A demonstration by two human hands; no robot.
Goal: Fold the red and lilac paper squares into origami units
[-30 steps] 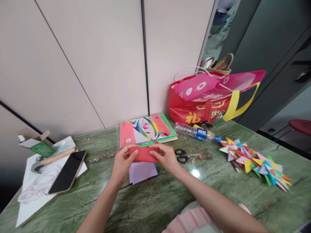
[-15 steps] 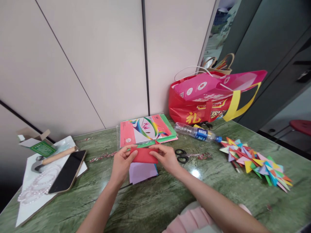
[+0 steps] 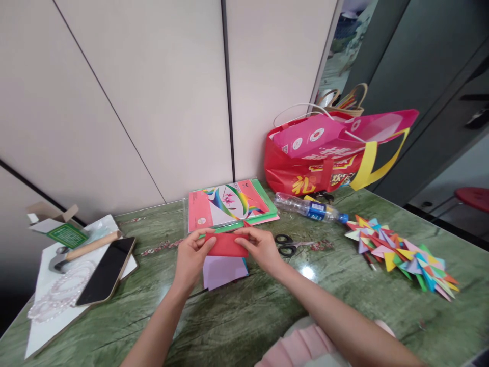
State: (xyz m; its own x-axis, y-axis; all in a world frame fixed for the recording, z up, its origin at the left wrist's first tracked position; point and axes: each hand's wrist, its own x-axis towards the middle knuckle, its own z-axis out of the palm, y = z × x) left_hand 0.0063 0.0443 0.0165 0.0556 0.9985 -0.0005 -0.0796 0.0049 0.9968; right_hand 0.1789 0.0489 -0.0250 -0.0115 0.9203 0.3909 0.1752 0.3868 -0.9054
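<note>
With both hands I hold a folded piece of red paper [image 3: 228, 245] above the worktop [image 3: 237, 331], right in front of me. My left hand [image 3: 192, 254] pinches its left end, thumb on the near face and fingers curled behind; my right hand [image 3: 263, 250] grips the right end the same way, thumb laid flat over the upper edge. A small red point sticks up just behind my right fingers.

Directly below the red paper lies some purple paper [image 3: 222, 274], partly hidden by it, with a bit of blue at its right edge. Beyond my hands, near the wall, is a packet with a coral cover [image 3: 202, 209], green sheets showing along its right side. Just right of my right hand are black-handled scissors [image 3: 286, 250], blades pointing right.

Farther right, a clear bottle [image 3: 292, 204] with a blue cap lies on its side in front of a red bag [image 3: 280, 171], and near the cap spreads a cluster of many-coloured folded paper [image 3: 401, 252]. Well off to my left, a phone [image 3: 107, 272], a hammer [image 3: 91, 246] and loops of pale beads [image 3: 63, 293] rest on a white board [image 3: 40, 326].
</note>
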